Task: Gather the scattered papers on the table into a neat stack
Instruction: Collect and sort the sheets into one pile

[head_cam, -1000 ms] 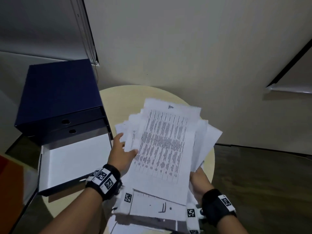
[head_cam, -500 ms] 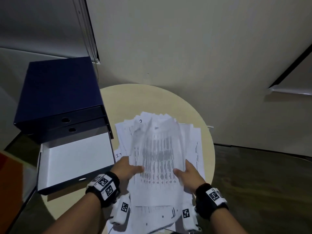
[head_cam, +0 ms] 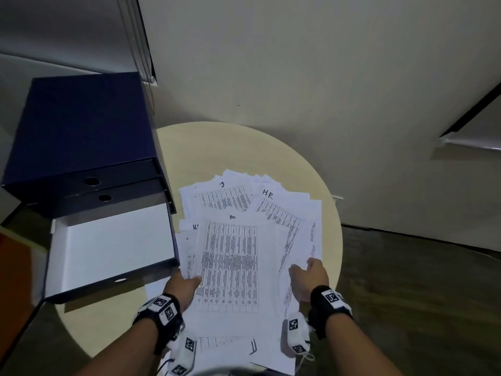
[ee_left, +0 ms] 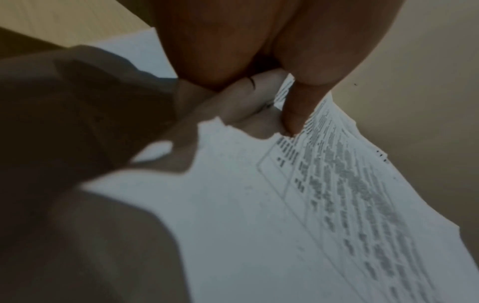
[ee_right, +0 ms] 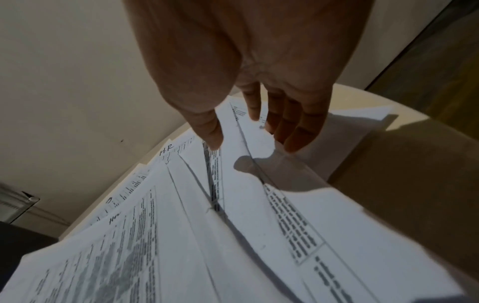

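Observation:
A loose, fanned pile of printed papers [head_cam: 230, 261] lies on the round beige table [head_cam: 217, 147], its near end hanging over the table's front edge. My left hand [head_cam: 189, 282] holds the pile's left edge. In the left wrist view its thumb [ee_left: 293, 119] presses on the top sheet [ee_left: 259, 225] and its fingers curl beneath. My right hand [head_cam: 303, 270] is at the pile's right side. There its fingers [ee_right: 298, 131] are straight and touch the sheets [ee_right: 233, 235], and one sheet stands up between thumb and forefinger.
A dark blue drawer box [head_cam: 81, 131] stands on the table's left part, against the papers' left side. Its bottom drawer [head_cam: 113, 245] is pulled out, white inside and holding nothing. A wall rises right behind the table, and dark floor [head_cam: 420, 294] lies to the right.
The bundle that both hands held tilted up a second ago has come down flat onto the table and fanned out. My hands have moved apart to its left and right sides.

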Demonstrator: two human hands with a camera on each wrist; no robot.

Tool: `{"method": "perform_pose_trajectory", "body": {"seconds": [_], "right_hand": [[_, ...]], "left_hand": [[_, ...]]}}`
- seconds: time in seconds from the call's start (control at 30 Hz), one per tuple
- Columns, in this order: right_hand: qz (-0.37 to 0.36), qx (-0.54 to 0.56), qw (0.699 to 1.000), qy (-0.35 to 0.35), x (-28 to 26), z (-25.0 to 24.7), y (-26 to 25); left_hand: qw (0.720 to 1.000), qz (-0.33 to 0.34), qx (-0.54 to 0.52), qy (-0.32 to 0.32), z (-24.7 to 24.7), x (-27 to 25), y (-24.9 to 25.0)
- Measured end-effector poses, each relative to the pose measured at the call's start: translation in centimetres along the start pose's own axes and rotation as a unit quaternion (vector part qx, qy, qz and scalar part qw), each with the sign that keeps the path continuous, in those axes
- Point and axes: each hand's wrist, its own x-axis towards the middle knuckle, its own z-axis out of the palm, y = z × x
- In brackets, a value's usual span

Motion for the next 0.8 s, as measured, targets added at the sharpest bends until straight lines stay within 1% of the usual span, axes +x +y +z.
{"method": "perform_pose_trajectory", "body": {"seconds": [0.13, 0.2, 0.3, 0.37, 0.47, 0.57, 0.7, 0.8], "right_hand": [[0.047, 0.072, 0.996, -0.002, 0.2, 1.1, -0.4], [0.059, 0.068, 0.996, -0.003, 0.2, 1.8, -0.5], [0.042, 0.003, 0.999, 0.021, 0.6, 2.3, -0.5], [0.019, -0.013, 0.999, 0.030, 0.7, 1.7, -0.5], [0.006, -0.015, 0.998, 0.053, 0.7, -0.2, 0.5], [0.006, 0.021, 0.997, 0.073, 0.7, -1.1, 2.2], [0.003, 0.108, 0.993, 0.054, 0.1, -1.4, 3.0], [0.010, 0.104, 0.993, 0.062, -0.3, -1.4, 3.3]], "left_hand": [[1.000, -0.012, 0.004, 0.002, 0.1, 1.3, -0.9], [1.000, -0.011, -0.003, 0.002, 0.1, 2.0, -1.4], [1.000, -0.005, -0.012, -0.003, 0.1, 2.4, -1.7], [1.000, -0.003, -0.013, -0.008, 0.1, 2.6, -1.9], [1.000, -0.010, -0.013, -0.011, 0.1, 3.1, -2.2], [1.000, -0.011, -0.006, -0.017, 0.1, 3.7, -2.5], [1.000, -0.020, 0.012, -0.019, 0.2, 4.0, -2.6], [0.999, -0.027, 0.021, -0.019, 0.1, 4.1, -2.6]]}}
